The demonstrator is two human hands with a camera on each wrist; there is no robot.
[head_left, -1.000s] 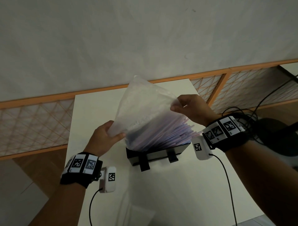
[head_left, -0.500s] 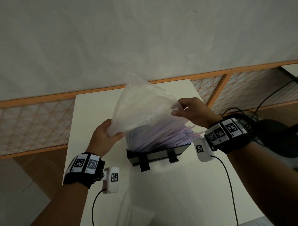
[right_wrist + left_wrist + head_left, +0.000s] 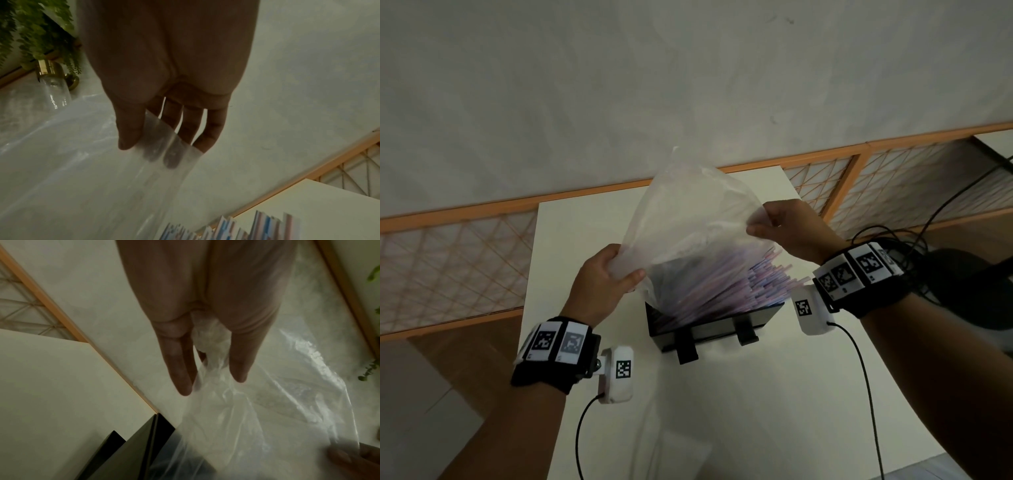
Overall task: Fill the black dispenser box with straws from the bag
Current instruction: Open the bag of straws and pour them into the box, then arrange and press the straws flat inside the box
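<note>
On the pale surface (image 3: 722, 411) stands the black dispenser box (image 3: 712, 329), clear bag (image 3: 688, 233) upended over it, left hand (image 3: 599, 284) and right hand (image 3: 791, 229) each pinching its plastic, striped straws (image 3: 750, 284) slanting into the box.

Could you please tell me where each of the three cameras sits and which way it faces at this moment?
Head: worn on the head, facing forward and down at the bag, straws, black dispenser box; both forearms show.
Left wrist: looks along the left hand, which grips bunched bag plastic.
Right wrist: looks along the right hand, which pinches the bag's edge above the straws.
All three share the bag.
</note>
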